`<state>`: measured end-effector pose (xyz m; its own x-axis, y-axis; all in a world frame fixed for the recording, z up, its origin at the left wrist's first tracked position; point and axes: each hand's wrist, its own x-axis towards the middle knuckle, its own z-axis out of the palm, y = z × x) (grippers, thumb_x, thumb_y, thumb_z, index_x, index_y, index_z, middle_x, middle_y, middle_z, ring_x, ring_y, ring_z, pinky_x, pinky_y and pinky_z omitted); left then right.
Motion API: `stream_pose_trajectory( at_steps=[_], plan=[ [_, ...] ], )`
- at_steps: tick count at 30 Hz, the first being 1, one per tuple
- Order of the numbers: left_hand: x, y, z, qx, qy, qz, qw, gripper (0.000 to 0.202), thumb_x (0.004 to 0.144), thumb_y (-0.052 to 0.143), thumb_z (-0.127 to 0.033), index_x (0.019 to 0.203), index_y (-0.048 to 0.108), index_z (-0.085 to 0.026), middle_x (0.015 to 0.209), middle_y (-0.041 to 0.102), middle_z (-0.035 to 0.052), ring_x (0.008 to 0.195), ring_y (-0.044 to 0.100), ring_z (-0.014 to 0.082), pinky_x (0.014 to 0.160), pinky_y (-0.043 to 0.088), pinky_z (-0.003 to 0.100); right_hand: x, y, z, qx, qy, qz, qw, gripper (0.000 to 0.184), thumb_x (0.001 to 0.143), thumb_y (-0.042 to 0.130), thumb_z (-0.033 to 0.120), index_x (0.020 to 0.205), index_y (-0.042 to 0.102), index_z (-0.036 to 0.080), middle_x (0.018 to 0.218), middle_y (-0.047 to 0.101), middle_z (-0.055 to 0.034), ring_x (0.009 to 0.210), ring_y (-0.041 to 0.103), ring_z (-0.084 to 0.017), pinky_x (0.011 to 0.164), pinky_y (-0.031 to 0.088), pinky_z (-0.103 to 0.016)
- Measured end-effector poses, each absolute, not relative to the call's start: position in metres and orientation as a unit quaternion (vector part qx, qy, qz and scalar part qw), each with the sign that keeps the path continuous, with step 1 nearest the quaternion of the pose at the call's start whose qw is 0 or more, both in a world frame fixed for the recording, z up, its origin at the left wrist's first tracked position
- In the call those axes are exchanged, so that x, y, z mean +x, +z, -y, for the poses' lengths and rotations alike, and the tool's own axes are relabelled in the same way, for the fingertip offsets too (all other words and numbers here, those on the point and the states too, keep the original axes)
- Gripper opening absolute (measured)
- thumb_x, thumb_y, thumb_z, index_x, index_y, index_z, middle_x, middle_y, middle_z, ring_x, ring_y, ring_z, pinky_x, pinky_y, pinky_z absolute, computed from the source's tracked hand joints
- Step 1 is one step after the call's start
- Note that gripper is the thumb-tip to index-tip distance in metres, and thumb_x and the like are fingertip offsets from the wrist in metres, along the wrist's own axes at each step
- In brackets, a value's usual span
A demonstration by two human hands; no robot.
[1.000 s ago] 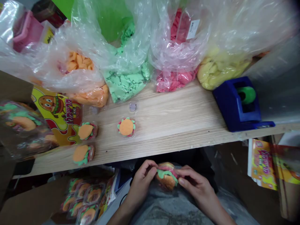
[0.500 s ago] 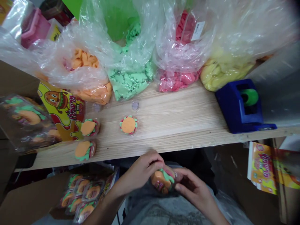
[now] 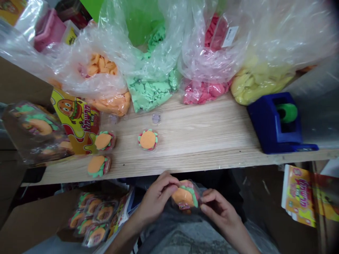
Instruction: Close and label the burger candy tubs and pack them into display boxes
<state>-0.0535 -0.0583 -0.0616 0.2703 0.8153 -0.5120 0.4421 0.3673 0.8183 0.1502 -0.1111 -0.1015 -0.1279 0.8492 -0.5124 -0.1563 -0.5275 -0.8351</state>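
Over my lap, just off the table's front edge, I hold a clear plastic pack with a burger-shaped candy (image 3: 184,197) in it, orange with green and pink layers. My left hand (image 3: 161,192) pinches its upper left side between thumb and fingers. At the pack's right edge, the thumb and fingertips of my right hand (image 3: 218,208) are closed on the clear plastic. On the table (image 3: 201,137) stand more burger candies: one in the middle (image 3: 147,139), one at the left (image 3: 103,140) and another near the front edge (image 3: 97,165).
Bags of orange (image 3: 113,104), green (image 3: 150,91), pink (image 3: 203,91) and yellow pieces (image 3: 259,84) line the back. A blue tape dispenser (image 3: 275,130) stands at the right. Below left, a cardboard box (image 3: 39,218) holds several packed burgers. A printed yellow carton (image 3: 76,120) stands left.
The burger pack has risen slightly and turned, so its orange top shows more. My right hand's fingers have drawn together at its right edge. The camera view has shifted a little.
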Motion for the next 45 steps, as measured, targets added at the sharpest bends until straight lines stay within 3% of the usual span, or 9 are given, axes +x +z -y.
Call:
stream_pose_trajectory(
  at_steps=[2, 7, 12, 16, 26, 30, 34, 41, 45],
  plan=[
    [-0.054, -0.054, 0.042, 0.599, 0.116, -0.519, 0.598, 0.016, 0.087, 0.046, -0.021, 0.086, 0.062, -0.020, 0.084, 0.054, 0.0015, 0.085, 0.052, 0.0151, 0.078, 0.039, 0.025, 0.151, -0.099, 0.109, -0.529, 0.689, 0.333, 0.367, 0.014, 0.071, 0.070, 0.033, 0.071, 0.063, 0.021, 0.071, 0.057, -0.0004, 0.070, 0.056, -0.015, 0.066, 0.047, -0.024],
    [-0.050, -0.055, 0.031, 0.641, 0.057, -0.452, 0.617, 0.018, 0.088, 0.046, -0.020, 0.088, 0.064, -0.021, 0.087, 0.053, 0.0018, 0.088, 0.051, 0.0145, 0.079, 0.038, 0.024, 0.151, -0.096, 0.105, -0.492, 0.708, 0.370, 0.347, 0.021, 0.079, 0.062, 0.031, 0.100, 0.067, 0.029, 0.091, 0.063, -0.0030, 0.087, 0.058, -0.016, 0.080, 0.045, -0.026],
    [-0.049, -0.075, 0.065, 0.504, 0.158, -0.552, 0.645, 0.006, 0.077, 0.056, -0.022, 0.081, 0.056, -0.019, 0.078, 0.049, -0.0009, 0.074, 0.048, 0.0136, 0.068, 0.039, 0.023, 0.150, -0.093, 0.104, -0.496, 0.711, 0.336, 0.369, 0.012, 0.081, 0.061, 0.027, 0.089, 0.069, 0.031, 0.086, 0.064, 0.0002, 0.084, 0.060, -0.013, 0.078, 0.044, -0.022],
    [-0.045, -0.080, 0.089, 0.453, 0.188, -0.603, 0.630, 0.009, 0.084, 0.043, -0.028, 0.082, 0.043, -0.020, 0.078, 0.045, -0.0015, 0.072, 0.044, 0.0133, 0.064, 0.038, 0.023, 0.153, -0.093, 0.106, -0.491, 0.735, 0.298, 0.362, 0.010, 0.081, 0.061, 0.026, 0.086, 0.069, 0.030, 0.086, 0.063, 0.0015, 0.084, 0.059, -0.012, 0.079, 0.043, -0.020],
    [-0.039, -0.075, 0.078, 0.466, 0.179, -0.605, 0.620, 0.016, 0.084, 0.046, -0.029, 0.072, 0.049, -0.019, 0.068, 0.046, -0.0033, 0.065, 0.043, 0.0128, 0.061, 0.035, 0.023, 0.154, -0.099, 0.114, -0.511, 0.736, 0.239, 0.374, 0.008, 0.077, 0.066, 0.030, 0.080, 0.070, 0.025, 0.079, 0.061, -0.0004, 0.079, 0.057, -0.014, 0.075, 0.043, -0.022],
    [-0.031, -0.066, 0.060, 0.448, 0.223, -0.628, 0.596, 0.018, 0.088, 0.039, -0.031, 0.083, 0.051, -0.019, 0.075, 0.052, -0.0008, 0.074, 0.049, 0.0145, 0.068, 0.040, 0.023, 0.147, -0.089, 0.092, -0.480, 0.759, 0.098, 0.429, 0.012, 0.075, 0.067, 0.031, 0.086, 0.068, 0.025, 0.087, 0.063, -0.0010, 0.083, 0.056, -0.013, 0.078, 0.044, -0.023],
    [-0.025, -0.039, 0.049, 0.440, 0.307, -0.596, 0.597, 0.023, 0.082, 0.054, -0.029, 0.104, 0.054, -0.022, 0.094, 0.057, 0.0011, 0.089, 0.054, 0.0153, 0.077, 0.042, 0.022, 0.144, -0.073, 0.070, -0.448, 0.741, -0.004, 0.500, 0.016, 0.071, 0.071, 0.031, 0.086, 0.066, 0.026, 0.088, 0.060, 0.0021, 0.079, 0.055, -0.010, 0.074, 0.046, -0.019],
    [-0.033, 0.000, 0.035, 0.536, 0.336, -0.523, 0.571, 0.021, 0.088, 0.048, -0.021, 0.103, 0.061, -0.028, 0.088, 0.054, -0.0003, 0.082, 0.053, 0.0127, 0.072, 0.041, 0.021, 0.160, -0.061, 0.077, -0.483, 0.699, 0.188, 0.492, 0.012, 0.077, 0.065, 0.030, 0.090, 0.064, 0.028, 0.082, 0.055, 0.0016, 0.077, 0.052, -0.011, 0.069, 0.045, -0.018],
    [-0.040, -0.003, 0.021, 0.636, 0.172, -0.463, 0.593, 0.026, 0.089, 0.045, -0.018, 0.106, 0.061, -0.028, 0.091, 0.053, 0.0020, 0.089, 0.052, 0.0150, 0.077, 0.041, 0.024, 0.162, -0.066, 0.079, -0.517, 0.649, 0.369, 0.418, 0.020, 0.080, 0.062, 0.027, 0.099, 0.066, 0.031, 0.094, 0.058, -0.0021, 0.089, 0.055, -0.016, 0.077, 0.046, -0.023]
  ],
)
